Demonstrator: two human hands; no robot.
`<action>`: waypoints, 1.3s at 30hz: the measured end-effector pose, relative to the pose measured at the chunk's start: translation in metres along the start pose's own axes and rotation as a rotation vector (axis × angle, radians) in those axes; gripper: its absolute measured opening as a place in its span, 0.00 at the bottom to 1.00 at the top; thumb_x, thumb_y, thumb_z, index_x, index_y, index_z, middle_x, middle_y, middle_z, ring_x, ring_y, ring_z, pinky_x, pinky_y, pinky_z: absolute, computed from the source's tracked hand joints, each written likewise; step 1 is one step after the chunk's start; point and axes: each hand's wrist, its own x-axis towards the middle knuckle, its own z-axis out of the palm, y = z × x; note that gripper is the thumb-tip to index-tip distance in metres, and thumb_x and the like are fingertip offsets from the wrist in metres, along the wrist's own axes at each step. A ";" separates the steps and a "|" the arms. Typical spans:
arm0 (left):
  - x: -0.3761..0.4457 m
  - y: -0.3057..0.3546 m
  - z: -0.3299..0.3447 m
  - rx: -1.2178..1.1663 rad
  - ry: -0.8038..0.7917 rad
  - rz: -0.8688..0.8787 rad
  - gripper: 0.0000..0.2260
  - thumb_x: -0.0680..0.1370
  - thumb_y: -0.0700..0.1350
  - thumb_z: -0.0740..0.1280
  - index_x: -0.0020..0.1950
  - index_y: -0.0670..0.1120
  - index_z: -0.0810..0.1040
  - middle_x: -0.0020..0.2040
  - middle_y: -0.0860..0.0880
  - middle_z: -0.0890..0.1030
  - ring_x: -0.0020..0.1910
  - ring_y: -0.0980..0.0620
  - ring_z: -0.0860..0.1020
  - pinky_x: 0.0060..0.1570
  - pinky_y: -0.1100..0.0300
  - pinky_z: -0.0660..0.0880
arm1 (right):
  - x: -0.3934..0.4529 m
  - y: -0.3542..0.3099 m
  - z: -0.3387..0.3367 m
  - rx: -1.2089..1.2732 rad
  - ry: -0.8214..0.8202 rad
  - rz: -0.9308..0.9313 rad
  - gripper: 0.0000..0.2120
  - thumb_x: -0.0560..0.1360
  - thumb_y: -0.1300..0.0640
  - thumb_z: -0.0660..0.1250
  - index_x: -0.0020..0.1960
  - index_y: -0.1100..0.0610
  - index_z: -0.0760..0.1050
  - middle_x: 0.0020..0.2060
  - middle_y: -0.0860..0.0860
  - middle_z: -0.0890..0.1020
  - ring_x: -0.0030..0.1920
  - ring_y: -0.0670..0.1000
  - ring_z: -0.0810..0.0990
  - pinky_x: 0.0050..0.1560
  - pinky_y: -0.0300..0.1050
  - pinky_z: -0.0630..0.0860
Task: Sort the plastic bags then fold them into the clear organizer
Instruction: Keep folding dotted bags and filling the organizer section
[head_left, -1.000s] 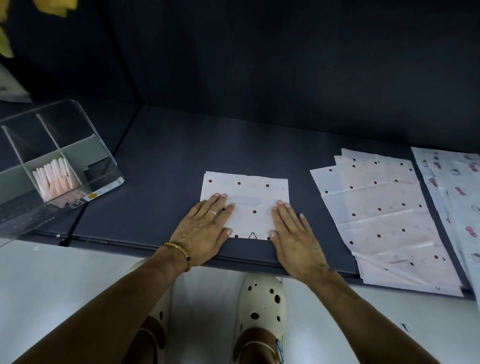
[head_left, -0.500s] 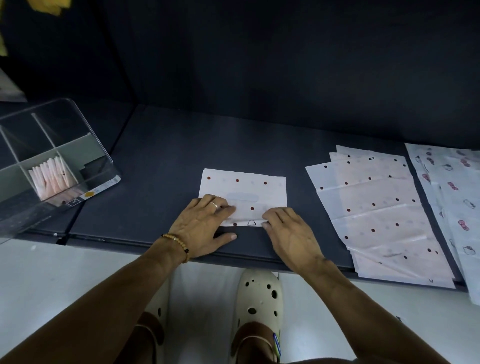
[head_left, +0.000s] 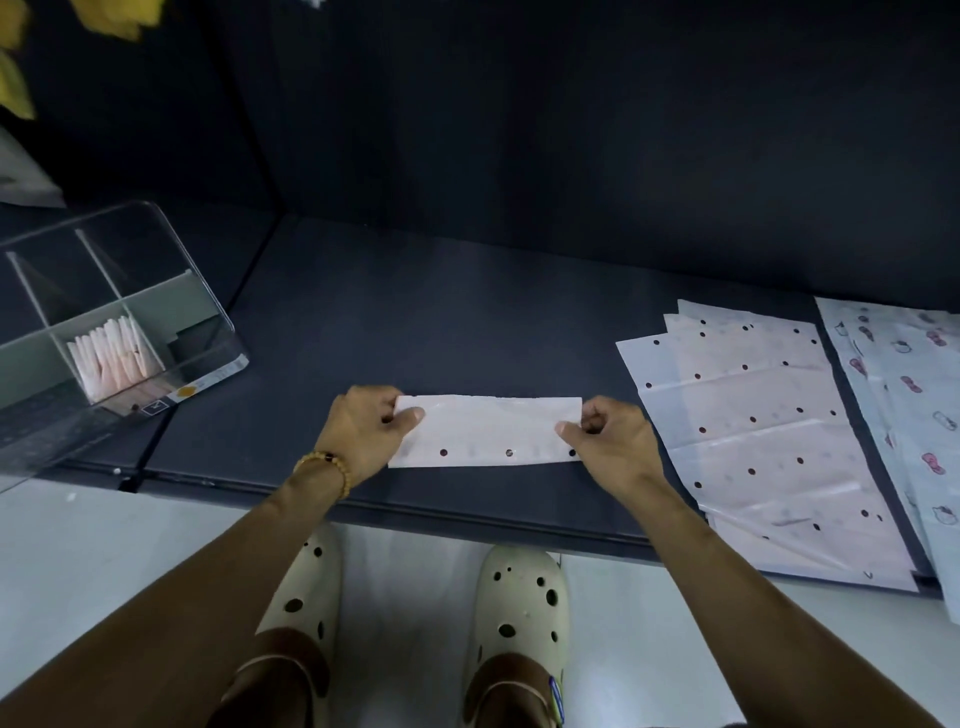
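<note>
A white dotted plastic bag, folded into a narrow strip, lies near the front of the dark shelf. My left hand pinches its left end between thumb and curled fingers. My right hand pinches its right end the same way. The clear organizer stands at the left, and one front compartment holds several folded pink-white bags. A stack of flat dotted bags lies at the right.
Flat bags with a pink bow print lie at the far right, past the dotted stack. The shelf's front edge runs just below my hands. My two cream clogs stand on the white floor below.
The bag's near half was lifted and folded over away from me, turning a square into a narrow strip. My hands went from pressing flat on it to pinching its two ends.
</note>
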 end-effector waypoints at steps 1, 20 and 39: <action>-0.001 0.001 0.002 0.047 0.024 0.004 0.18 0.75 0.47 0.70 0.31 0.42 0.68 0.26 0.48 0.69 0.26 0.50 0.66 0.29 0.58 0.68 | 0.000 -0.002 0.002 -0.013 0.005 0.021 0.11 0.70 0.53 0.73 0.33 0.53 0.74 0.29 0.44 0.80 0.33 0.46 0.78 0.36 0.39 0.71; -0.026 -0.005 0.016 0.615 0.056 0.654 0.14 0.67 0.35 0.76 0.52 0.41 0.83 0.56 0.46 0.82 0.57 0.44 0.80 0.51 0.51 0.80 | 0.001 -0.014 0.013 -0.160 0.045 0.034 0.08 0.72 0.53 0.71 0.50 0.54 0.77 0.44 0.52 0.83 0.49 0.55 0.81 0.49 0.45 0.76; -0.029 -0.034 0.016 0.592 -0.162 0.590 0.23 0.82 0.49 0.55 0.76 0.45 0.58 0.77 0.52 0.56 0.75 0.57 0.48 0.74 0.62 0.44 | -0.021 0.033 0.030 -0.659 -0.143 -0.592 0.26 0.83 0.50 0.45 0.78 0.57 0.45 0.78 0.49 0.45 0.77 0.47 0.42 0.76 0.45 0.39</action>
